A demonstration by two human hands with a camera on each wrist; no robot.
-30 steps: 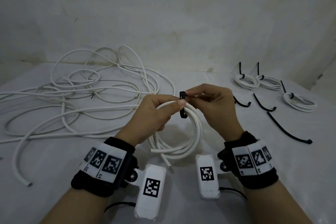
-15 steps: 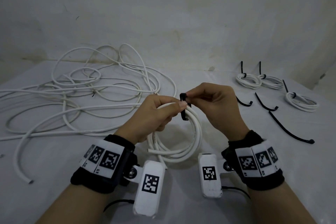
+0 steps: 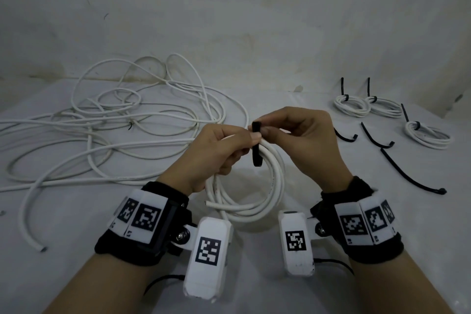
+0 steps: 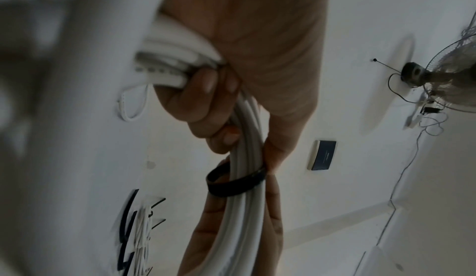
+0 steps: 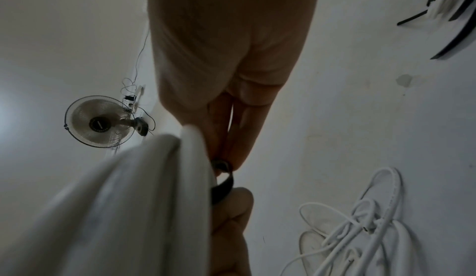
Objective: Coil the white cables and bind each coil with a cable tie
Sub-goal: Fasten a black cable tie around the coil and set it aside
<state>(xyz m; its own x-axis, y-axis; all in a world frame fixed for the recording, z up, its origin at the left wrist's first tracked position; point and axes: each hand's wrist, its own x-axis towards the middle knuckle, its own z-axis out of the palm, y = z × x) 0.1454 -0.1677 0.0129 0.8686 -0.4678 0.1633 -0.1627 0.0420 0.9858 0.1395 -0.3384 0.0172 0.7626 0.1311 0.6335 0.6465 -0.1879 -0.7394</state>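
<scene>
The step in hand was binding, not coiling: one white coil (image 3: 251, 186) was already wound and hung just above the table (image 3: 331, 250), at its centre. The left hand (image 3: 216, 150) had its fingers curled round the upper left of the coil, gathering the strands. The right hand (image 3: 303, 140) pinched the black cable tie (image 3: 257, 144) between thumb and fingertips at the top of the coil. In the left wrist view the tie formed a loose loop round the strands, with slack visible between strap and cable. Whether the tail was already threaded through the head could not be told.

By judgement, the next move called for the left hand to keep the strands bunched while the right hand drew the tail through until the loop sat snug. A slackened left-hand hold could let the strands spring apart.

Count, relative to the held coil:

- Bound coils (image 3: 351, 107): three, to the right and farther back, each with a black tie tail standing up.
- Spare ties (image 3: 413, 176): three, loose on the table to the right, between the held coil and the bound ones.
- Loose white cable (image 3: 102, 135): a tangled heap to the left. The number of separate cables in it could not be told.
- Tie in use: one.
</scene>
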